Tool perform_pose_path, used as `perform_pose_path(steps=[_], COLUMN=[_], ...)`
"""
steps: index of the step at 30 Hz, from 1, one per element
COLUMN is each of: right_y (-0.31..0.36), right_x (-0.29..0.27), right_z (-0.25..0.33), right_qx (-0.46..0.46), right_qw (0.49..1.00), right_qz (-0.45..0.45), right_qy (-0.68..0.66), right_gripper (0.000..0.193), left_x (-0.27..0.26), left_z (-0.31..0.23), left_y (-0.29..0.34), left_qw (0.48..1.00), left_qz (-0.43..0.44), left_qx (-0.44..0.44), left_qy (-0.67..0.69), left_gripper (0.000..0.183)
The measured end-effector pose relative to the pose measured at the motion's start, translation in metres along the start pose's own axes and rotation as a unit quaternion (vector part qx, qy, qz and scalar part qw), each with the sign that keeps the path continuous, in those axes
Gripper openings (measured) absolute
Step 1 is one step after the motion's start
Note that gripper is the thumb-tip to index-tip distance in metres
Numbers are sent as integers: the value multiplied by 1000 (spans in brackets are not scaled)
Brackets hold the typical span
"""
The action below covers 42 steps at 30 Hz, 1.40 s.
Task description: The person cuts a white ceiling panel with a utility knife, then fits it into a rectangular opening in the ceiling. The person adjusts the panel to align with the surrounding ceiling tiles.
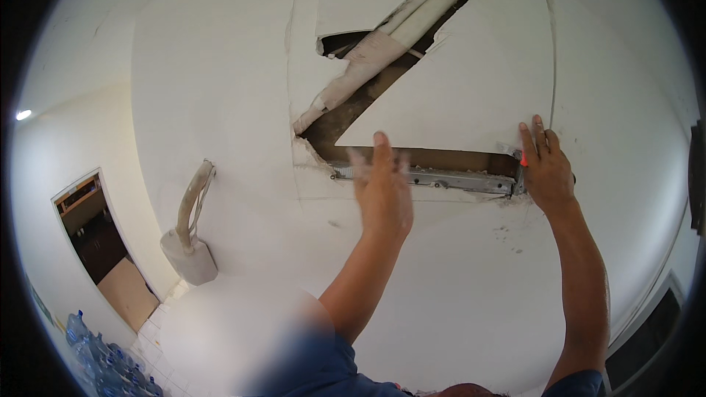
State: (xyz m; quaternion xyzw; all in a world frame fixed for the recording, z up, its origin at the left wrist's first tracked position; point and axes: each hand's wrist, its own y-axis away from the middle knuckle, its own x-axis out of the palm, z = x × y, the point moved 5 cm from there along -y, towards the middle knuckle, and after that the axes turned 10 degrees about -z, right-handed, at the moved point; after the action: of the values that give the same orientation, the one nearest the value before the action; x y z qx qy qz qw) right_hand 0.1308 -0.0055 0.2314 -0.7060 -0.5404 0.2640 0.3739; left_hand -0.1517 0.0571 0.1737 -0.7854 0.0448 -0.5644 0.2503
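Observation:
A white wall panel (471, 88) has a cut-out with a slanting leg and a horizontal slot along its bottom. Wrapped pipes (375, 51) run through the slanting leg. A metal rail (448, 180) lies along the slot. My left hand (386, 195) is in front of the slot's left part, fingers apart and partly smeared by motion, with nothing visible in it. At the slot's right end, my right hand (548, 169) rests against the wall, closed over a small tool; only an orange part (524, 159) shows beside its fingers, and the rest is hidden.
To the left, a wrapped pipe (193, 198) comes out of the wall into a whitish bundle (190, 257). A doorway (103, 242) stands farther left, with several blue water bottles (103, 360) at lower left. A dark-paned frame (647, 345) is at lower right.

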Motion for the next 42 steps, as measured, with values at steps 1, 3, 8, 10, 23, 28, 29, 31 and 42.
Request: perform_pose_path(steps=[1, 3, 8, 10, 23, 28, 29, 31, 42], right_y=[2, -1, 7, 2, 3, 4, 4, 2, 12], right_x=[-1, 3, 2, -2, 8, 4, 3, 2, 12], right_z=[0, 3, -5, -5, -7, -9, -8, -7, -10], right_qx=[3, 3, 5, 2, 7, 31, 32, 35, 47], right_qw=[1000, 1000, 999, 999, 1000, 999, 999, 999, 998], right_qz=[8, -13, 38, 35, -3, 32, 31, 32, -20], right_qy=[0, -4, 24, 28, 14, -4, -9, -17, -26], right_gripper=[73, 74, 78, 79, 78, 76, 77, 79, 87], left_x=[1, 4, 71, 110, 134, 139, 141, 145, 149], left_z=[-19, -64, -124, -131, -114, -101, -100, -100, -100], left_y=[10, 23, -33, -67, -150, -143, -139, -139, -142], left_qw=[993, 918, 608, 447, 287, 308, 315, 312, 317], left_qz=[29, 33, 101, 100, 181, 143, 129, 121, 118], left_qx=[103, 337, 614, 660, 683, 663, 658, 653, 681], left_qy=[-56, -206, -494, -595, -647, -668, -672, -679, -650], left_gripper=[116, 115, 77, 66, 52, 54, 54, 55, 55])
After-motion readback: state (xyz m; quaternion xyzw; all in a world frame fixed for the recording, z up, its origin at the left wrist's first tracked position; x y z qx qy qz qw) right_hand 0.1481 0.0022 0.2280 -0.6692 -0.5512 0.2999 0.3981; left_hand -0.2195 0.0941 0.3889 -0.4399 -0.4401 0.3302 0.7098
